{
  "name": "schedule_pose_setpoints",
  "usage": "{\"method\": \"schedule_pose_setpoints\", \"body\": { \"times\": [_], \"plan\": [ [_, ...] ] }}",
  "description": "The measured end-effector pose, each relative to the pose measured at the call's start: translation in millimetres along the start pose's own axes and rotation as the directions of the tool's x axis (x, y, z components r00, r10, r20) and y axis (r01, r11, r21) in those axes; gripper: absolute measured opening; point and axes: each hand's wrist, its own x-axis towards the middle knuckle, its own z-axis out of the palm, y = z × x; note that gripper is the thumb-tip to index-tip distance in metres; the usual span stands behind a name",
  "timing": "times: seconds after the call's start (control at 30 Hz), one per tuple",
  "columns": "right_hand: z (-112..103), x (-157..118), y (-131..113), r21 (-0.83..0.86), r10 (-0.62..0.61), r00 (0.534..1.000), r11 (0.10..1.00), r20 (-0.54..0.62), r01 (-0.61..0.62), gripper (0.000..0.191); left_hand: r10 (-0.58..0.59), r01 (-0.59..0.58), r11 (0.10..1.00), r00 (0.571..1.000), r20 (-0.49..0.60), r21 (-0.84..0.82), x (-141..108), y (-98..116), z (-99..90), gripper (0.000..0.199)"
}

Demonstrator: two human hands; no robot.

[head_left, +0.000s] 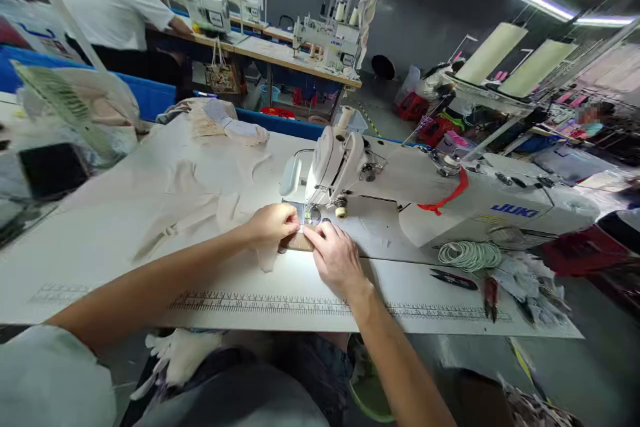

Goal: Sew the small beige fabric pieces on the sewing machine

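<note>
Clearly thin, pale, limp cloth [267,259], left hand [274,223] pinching it, right hand [339,256] just beside, grip unclear.

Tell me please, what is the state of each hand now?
Left hand: closed, apparently pinching pale fabric at the sewing machine.
Right hand: fingertips at the fabric; cannot tell whether it grips.

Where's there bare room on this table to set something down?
Between the right hand and the black tool, behind the printed ruler; also left of the loose pale cloth. Crowded: the right end, around the cord coil.
</note>
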Motion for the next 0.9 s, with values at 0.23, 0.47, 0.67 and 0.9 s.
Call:
{"method": "schedule_pose_setpoints", "body": {
  "times": [0.23, 0.47, 0.67, 0.9],
  "plan": [
    [2, 3, -1, -0.067, -0.073, 0.997, 0.995, 0.014, 0.074, 0.027, 0.105, -0.082, 0.979, 0.988, -0.114, 0.188, -7, 7, 0.7, 0.013],
    [5, 7, -3, -0.099, -0.108, 0.994, 0.989, -0.003, 0.107, 0.021, 0.579, -0.472, 0.754, 0.806, -0.123, 0.457, -35, -3, 31.6, 0.028],
    [4, 4, -3, -0.057, -0.072, 0.996, 0.996, -0.050, 0.069, 0.025, 0.677, -0.490, 0.685, 0.701, -0.223, 0.539, -38, -15, 46.9, 0.029],
    [10, 5, 18, 0.005, 0.084, 0.987, 0.996, -0.138, -0.084, 0.045, 0.620, -0.434, 0.707, 0.760, -0.195, 0.559, -20, -15, 43.8, 0.024]
  ]
}}
